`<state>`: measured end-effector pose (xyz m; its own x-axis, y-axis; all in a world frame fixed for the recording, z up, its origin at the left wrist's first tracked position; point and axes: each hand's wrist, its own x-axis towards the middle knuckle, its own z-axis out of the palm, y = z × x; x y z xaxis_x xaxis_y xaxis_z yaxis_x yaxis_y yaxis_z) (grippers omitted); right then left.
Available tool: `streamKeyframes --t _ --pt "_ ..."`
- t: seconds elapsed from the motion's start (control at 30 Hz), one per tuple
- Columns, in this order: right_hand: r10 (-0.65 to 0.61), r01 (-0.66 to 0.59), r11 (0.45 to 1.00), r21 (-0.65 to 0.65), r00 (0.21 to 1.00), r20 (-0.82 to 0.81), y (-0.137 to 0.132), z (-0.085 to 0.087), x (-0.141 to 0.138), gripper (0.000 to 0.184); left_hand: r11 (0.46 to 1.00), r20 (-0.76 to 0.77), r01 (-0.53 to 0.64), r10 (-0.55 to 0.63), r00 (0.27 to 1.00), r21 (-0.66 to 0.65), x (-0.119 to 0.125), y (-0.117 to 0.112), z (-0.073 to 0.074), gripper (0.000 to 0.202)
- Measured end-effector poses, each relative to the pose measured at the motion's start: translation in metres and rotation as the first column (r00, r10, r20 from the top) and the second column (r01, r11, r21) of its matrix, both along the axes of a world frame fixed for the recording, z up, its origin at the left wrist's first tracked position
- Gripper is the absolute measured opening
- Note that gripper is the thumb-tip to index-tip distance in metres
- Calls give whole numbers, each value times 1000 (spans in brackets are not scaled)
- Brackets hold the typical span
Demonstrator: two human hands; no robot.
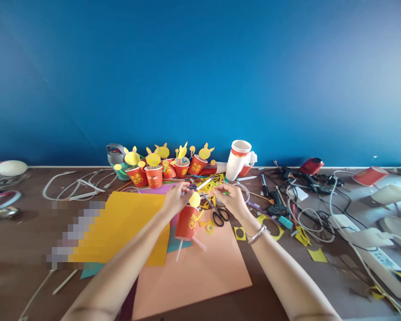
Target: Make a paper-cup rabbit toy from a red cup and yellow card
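Note:
A red paper cup with gold lettering lies tilted between my hands, thin white straws sticking out at its near end. At its far end is a small yellow paper piece. My left hand is just left of that piece, fingers curled together; what they pinch is hidden. My right hand is across from it, thumb and fingertips drawn together above the scraps, and their contents are too small to name. Black-handled scissors lie beneath my right hand, on an orange paper sheet.
Red cups with yellow paper rabbit heads line the wall, near a stack of white cups. Yellow card lies left. At right are a glue gun, tangled cables, a power strip and yellow scraps.

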<state>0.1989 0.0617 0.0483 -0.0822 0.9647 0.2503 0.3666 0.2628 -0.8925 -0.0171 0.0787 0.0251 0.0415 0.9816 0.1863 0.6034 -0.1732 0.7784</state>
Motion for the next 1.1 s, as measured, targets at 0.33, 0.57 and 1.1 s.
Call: streamKeyframes --t 0.33,0.57,1.1 --pt "-28 -25 988 -153 942 -334 5 -6 -2 22 914 601 288 -63 796 -286 22 -19 18 51" --pt "67 -158 968 -197 912 -404 -5 6 -7 19 887 708 370 -71 702 -278 32 -34 31 54" --pt "61 -218 930 -296 886 -459 -13 17 -11 20 887 730 374 -64 680 -271 35 -34 26 49"
